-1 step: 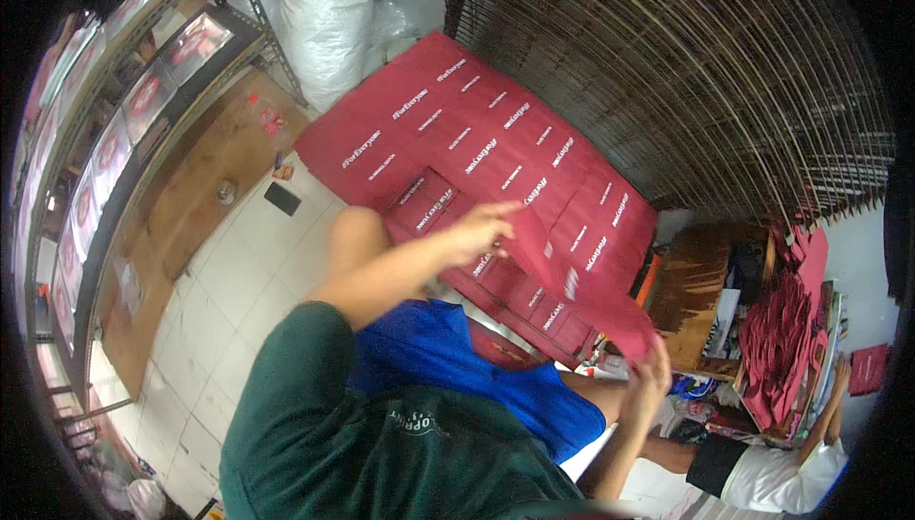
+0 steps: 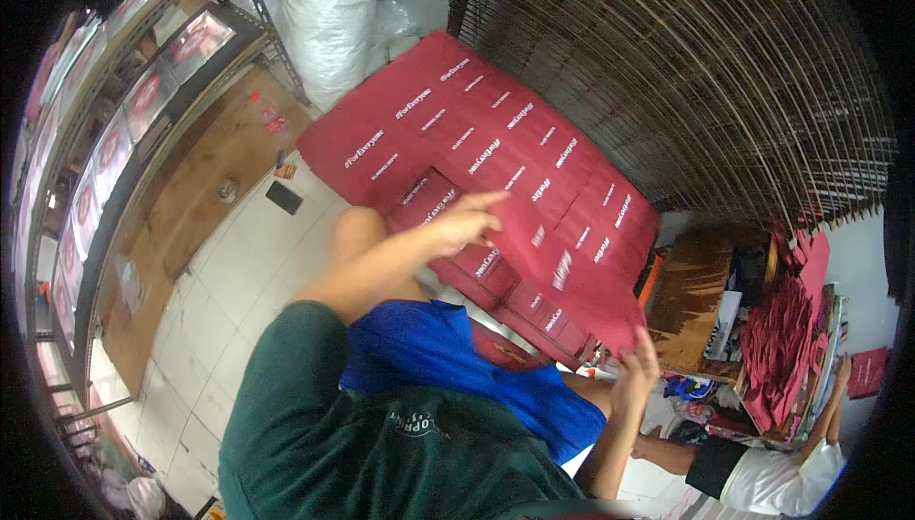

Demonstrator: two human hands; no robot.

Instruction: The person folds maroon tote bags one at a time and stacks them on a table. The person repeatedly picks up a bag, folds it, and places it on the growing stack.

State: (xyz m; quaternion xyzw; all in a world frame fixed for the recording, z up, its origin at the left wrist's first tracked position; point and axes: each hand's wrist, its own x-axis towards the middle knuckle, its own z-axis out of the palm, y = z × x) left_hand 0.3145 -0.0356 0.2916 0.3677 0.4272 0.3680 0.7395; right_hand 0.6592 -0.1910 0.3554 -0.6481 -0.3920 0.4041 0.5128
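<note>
A maroon cloth piece (image 2: 529, 245) with pale print stretches between my two hands, slightly blurred. My left hand (image 2: 460, 226) is closed at its left end, with the index finger reaching out along the edge. At the near right corner, my right hand (image 2: 637, 372) pinches the other end. Beneath the piece spreads a broad layer of matching maroon printed cloth (image 2: 381, 120), apparently on a low surface in front of me. Smaller folded maroon pieces (image 2: 434, 198) lie on its near side. The cloth partly hides my left fingertips' contact.
Wire racks (image 2: 686, 72) rise behind the cloth. A white sack (image 2: 329, 24) stands at the far left, beside a shelf (image 2: 181, 53). A phone (image 2: 284, 198) lies on the tiles. At right are a wooden cabinet (image 2: 691, 301), bunched maroon cloth (image 2: 782, 358) and another person (image 2: 786, 477).
The cloth piece lies flatter and lower over the layer beneath. Both my hands have shifted slightly left with it.
</note>
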